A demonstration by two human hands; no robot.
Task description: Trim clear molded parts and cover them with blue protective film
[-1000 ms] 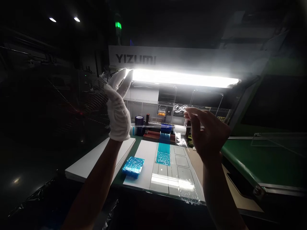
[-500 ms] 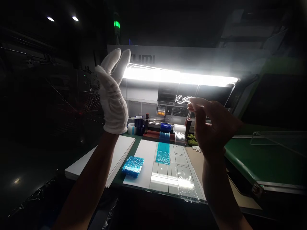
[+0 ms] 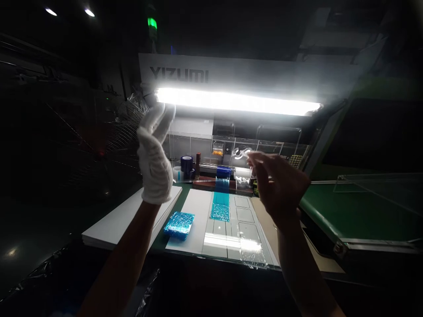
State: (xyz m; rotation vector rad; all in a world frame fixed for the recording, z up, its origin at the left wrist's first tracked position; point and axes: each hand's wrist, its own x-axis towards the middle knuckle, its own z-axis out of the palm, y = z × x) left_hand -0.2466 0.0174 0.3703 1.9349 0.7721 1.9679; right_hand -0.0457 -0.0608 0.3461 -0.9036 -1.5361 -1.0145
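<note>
My bare right hand [image 3: 279, 185] was raised, its fingers [image 3: 256, 164] pinched narrow on a curled strip of clear plastic film [image 3: 241, 153]. The strip stuck out left of my fingertips, its long axis nearly level, pointing toward my white cotton-gloved left hand [image 3: 153, 154]. That gloved hand stood upright, farther off, its fingers close together; I could not tell whether they held anything.

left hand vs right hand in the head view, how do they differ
The left hand wears a white fabric glove; the right hand is bare. The left hand's fingers appear empty; the right hand's fingers pinch a curled clear film. Both are raised above the bench.
</note>
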